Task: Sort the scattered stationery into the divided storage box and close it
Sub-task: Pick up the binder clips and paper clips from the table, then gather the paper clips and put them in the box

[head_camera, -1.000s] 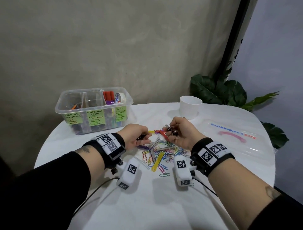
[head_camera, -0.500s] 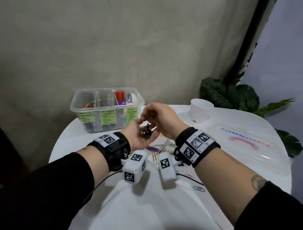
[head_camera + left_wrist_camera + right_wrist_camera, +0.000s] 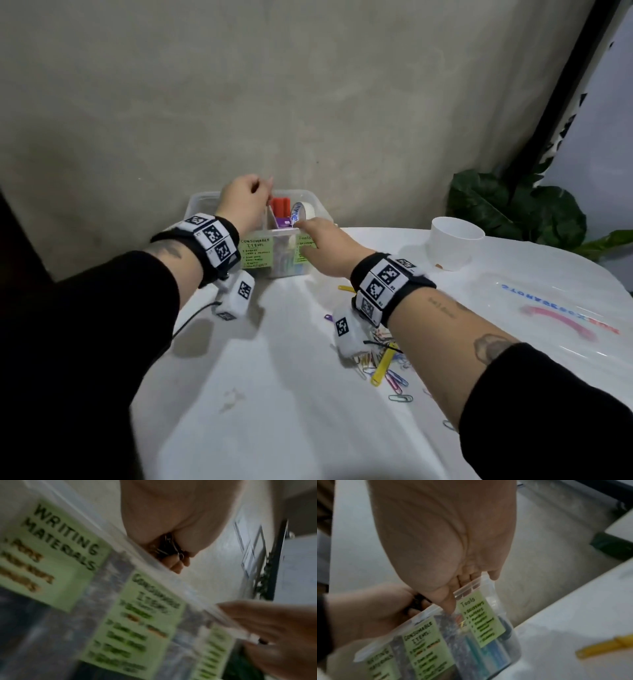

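Observation:
The clear divided storage box [image 3: 283, 265] stands at the table's far edge with green labels on its front. Above its middle compartment hovers my left hand [image 3: 263, 186], which grips a bunch of black binder clips [image 3: 169, 547] in curled fingers. My right hand [image 3: 303, 240] holds the box's front rim [image 3: 488, 586] by the Tools label, fingers over the edge and thumb on the wall. Red markers [image 3: 281, 205] and a tape roll [image 3: 303, 210] stand in the right compartment. Coloured paper clips [image 3: 390, 368] lie scattered under my right forearm, partly hidden by it.
The box's clear lid [image 3: 548, 308] lies flat at the right of the white round table. A white cup [image 3: 452, 246] stands behind it, and a leafy plant [image 3: 513, 212] beyond the edge. The wall rises just behind the box.
Both hands have left the paper-clip pile. The right hand put its black clips into the left palm; the left hand then carried them over the box and the right hand took the box's rim.

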Available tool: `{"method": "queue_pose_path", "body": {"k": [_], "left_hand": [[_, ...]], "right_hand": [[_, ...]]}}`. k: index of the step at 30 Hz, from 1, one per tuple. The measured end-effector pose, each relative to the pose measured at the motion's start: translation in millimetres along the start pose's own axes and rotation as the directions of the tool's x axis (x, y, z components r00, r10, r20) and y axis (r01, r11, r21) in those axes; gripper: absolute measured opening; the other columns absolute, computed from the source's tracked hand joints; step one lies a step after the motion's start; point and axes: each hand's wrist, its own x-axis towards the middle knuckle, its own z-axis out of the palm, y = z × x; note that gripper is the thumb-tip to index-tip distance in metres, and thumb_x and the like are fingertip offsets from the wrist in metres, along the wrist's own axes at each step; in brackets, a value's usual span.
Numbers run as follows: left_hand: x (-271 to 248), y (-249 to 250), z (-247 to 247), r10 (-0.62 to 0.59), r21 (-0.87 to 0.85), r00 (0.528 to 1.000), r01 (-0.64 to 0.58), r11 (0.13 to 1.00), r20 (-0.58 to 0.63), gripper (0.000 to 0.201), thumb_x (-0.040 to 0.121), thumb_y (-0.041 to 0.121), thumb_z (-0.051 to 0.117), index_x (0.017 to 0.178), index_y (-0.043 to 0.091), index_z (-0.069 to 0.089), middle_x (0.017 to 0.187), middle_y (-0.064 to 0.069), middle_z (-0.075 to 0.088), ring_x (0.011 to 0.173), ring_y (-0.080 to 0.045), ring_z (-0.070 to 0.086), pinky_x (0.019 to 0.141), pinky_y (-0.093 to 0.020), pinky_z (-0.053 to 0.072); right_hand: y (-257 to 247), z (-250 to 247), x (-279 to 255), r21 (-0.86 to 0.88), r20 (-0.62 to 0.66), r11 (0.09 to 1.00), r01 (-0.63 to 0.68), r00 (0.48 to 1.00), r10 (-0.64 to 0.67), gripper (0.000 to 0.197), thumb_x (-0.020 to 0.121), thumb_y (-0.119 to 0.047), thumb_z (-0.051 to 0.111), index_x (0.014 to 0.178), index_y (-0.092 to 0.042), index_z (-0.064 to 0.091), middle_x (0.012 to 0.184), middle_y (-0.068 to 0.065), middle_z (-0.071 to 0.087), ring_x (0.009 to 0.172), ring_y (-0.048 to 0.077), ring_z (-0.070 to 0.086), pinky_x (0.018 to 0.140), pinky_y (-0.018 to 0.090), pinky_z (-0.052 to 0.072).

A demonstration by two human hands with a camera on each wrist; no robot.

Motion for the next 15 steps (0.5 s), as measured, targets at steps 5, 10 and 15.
{"method": "queue_pose_path", "body": {"k": [5, 10, 15], "left_hand": [[3.2, -9.0, 5.7, -0.004, 0.394, 0.954, -0.120, 0.911, 0.301, 0.043, 0.102, 0.039, 0.036, 0.073, 0.017, 0.059, 0.077, -0.009, 0.065, 0.072, -0.026, 0.060, 0.064, -0.034, 0.046], [-1.8, -2.9, 10.6, -0.062, 0.491, 0.956, -0.091, 0.866, 0.288, 0.036, 0.104, 0.035, 0.026, 0.097, 0.014, 0.055, 0.089, -0.003, 0.057, 0.085, -0.021, 0.045, 0.076, -0.033, 0.036], [-9.1, 5.8, 5.7, 0.028, 0.569, 0.962, -0.184, 0.801, 0.271, 0.043, 0.103, 0.037, 0.026, 0.084, 0.012, 0.055, 0.093, -0.015, 0.067, 0.080, -0.030, 0.059, 0.072, -0.038, 0.048]], "right_hand": [[6.6, 14.5, 3.0, -0.003, -0.056, 1.000, 0.002, 0.998, -0.002, 0.069, 0.085, -0.016, 0.061, 0.148, -0.013, 0.035, 0.146, 0.010, 0.040, 0.138, 0.026, 0.032, 0.114, 0.036, 0.029], [8.6, 12.4, 2.8, 0.054, -0.069, 0.998, 0.014, 0.998, -0.011, 0.068, 0.085, -0.015, 0.063, 0.148, -0.015, 0.037, 0.146, 0.009, 0.041, 0.138, 0.023, 0.033, 0.111, 0.031, 0.027], [4.4, -9.0, -5.6, 0.442, -0.036, 0.896, -0.044, 0.997, 0.066, 0.060, 0.086, -0.003, 0.064, 0.142, -0.020, 0.048, 0.143, 0.001, 0.049, 0.128, 0.018, 0.050, 0.107, 0.032, 0.040]]}}
